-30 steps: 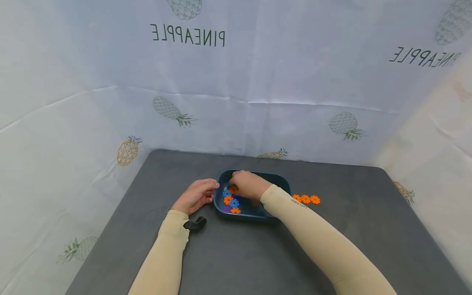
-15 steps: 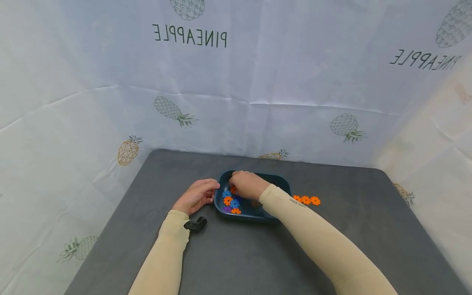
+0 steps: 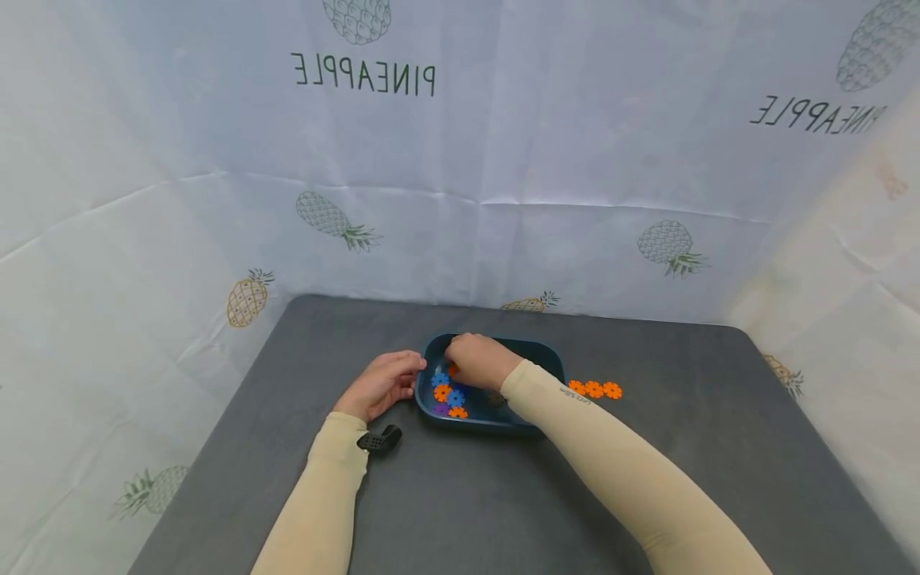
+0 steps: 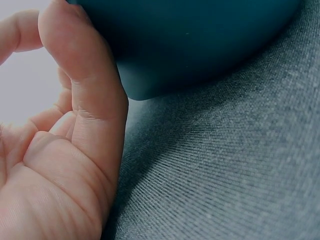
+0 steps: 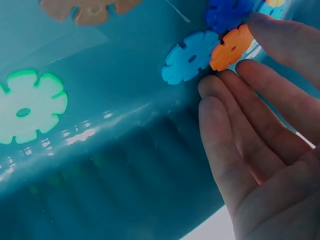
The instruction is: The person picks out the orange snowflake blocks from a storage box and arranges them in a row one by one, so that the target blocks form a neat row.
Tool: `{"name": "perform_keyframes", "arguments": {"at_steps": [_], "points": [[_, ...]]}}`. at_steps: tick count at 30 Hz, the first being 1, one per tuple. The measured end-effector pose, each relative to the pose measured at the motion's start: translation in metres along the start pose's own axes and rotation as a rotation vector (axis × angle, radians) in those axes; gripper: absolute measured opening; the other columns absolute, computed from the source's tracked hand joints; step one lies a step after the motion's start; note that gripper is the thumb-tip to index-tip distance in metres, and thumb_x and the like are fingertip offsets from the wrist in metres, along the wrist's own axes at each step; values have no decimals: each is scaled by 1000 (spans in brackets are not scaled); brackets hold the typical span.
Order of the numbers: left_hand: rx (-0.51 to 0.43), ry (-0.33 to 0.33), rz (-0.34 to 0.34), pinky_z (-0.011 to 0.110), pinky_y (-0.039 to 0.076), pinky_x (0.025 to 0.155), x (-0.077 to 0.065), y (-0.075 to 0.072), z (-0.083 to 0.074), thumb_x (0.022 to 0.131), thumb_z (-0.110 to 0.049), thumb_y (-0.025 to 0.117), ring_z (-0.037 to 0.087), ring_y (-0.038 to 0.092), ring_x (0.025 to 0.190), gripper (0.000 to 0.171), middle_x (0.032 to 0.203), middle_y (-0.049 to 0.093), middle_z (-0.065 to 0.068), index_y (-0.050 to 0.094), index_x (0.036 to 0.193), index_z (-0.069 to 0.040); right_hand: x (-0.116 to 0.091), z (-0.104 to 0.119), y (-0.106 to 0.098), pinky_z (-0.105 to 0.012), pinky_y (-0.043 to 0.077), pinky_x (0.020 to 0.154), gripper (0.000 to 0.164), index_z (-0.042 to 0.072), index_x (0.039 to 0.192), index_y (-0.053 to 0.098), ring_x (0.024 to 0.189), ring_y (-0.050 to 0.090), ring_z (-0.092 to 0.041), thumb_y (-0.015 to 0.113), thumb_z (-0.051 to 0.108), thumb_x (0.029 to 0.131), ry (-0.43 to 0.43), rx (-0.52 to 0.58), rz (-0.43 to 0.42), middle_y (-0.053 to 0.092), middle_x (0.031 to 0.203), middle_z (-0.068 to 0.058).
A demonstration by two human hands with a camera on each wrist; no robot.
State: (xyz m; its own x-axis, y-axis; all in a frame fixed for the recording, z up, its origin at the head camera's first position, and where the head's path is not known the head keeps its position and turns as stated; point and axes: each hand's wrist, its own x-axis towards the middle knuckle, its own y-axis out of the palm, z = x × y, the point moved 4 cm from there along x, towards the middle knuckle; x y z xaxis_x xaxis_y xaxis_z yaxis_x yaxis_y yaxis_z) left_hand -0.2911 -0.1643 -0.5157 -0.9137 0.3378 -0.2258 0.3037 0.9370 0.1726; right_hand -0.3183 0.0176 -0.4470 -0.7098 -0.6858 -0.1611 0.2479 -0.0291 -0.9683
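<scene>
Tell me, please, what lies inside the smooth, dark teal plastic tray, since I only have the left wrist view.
Observer: Flower-shaped plastic discs lie in it, among them a blue disc and a purple disc.
Operator: Thank you; could you also tell me where the right hand is?
Observer: The bare right hand is down inside the tray, close to a flower-shaped orange plastic disc; I cannot tell whether it grips it.
Operator: And would you say whether any discs lie outside?
Observer: Yes, three orange discs show in a row on the dark grey table top, to the tray's right.
</scene>
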Motion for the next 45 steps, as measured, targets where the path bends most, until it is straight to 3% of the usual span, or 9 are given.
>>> {"name": "perform_keyframes", "arguments": {"at_steps": [7,15,23,29,38,45], "points": [[-5,11,13,23,54,71,1,2,-2,108,-26,66,12,58,78,19,90,59,-2,63,106,-7,2,-2,2,-41,61,102,19,10,118,80,99,72,-21,75,20,103,17,-34,-11,77,113,-7],[-10,1,7,23,54,71,-1,-1,-2,108,-23,65,12,58,78,15,89,59,-2,64,104,-9,-1,2,-4,-39,63,95,20,10,119,81,97,70,-21,77,19,102,8,-39,-5,74,112,-8],[20,-4,-8,25,53,72,2,2,-3,106,-24,66,15,57,79,21,91,57,0,61,104,-4,-20,-3,-24,-39,62,98,26,13,126,78,105,69,-21,78,18,100,23,24,15,74,119,-7],[34,-7,-15,25,53,71,1,2,0,106,-25,67,14,56,77,19,87,56,-1,63,101,-8,-31,-11,-29,-41,59,104,32,11,133,75,115,68,-24,77,14,101,30,88,48,73,127,-9],[32,-25,-21,23,53,72,1,2,1,106,-26,67,15,58,81,20,90,60,0,64,106,-7,-69,-39,-40,-37,61,99,32,5,133,74,110,67,-21,72,11,102,30,251,-54,70,129,-9],[46,-35,-38,23,54,74,0,3,2,107,-28,67,15,60,84,21,91,61,-1,65,107,-8,-112,-73,-45,-38,62,98,35,8,136,74,110,70,-20,76,15,102,113,470,-203,71,128,-3]]}}
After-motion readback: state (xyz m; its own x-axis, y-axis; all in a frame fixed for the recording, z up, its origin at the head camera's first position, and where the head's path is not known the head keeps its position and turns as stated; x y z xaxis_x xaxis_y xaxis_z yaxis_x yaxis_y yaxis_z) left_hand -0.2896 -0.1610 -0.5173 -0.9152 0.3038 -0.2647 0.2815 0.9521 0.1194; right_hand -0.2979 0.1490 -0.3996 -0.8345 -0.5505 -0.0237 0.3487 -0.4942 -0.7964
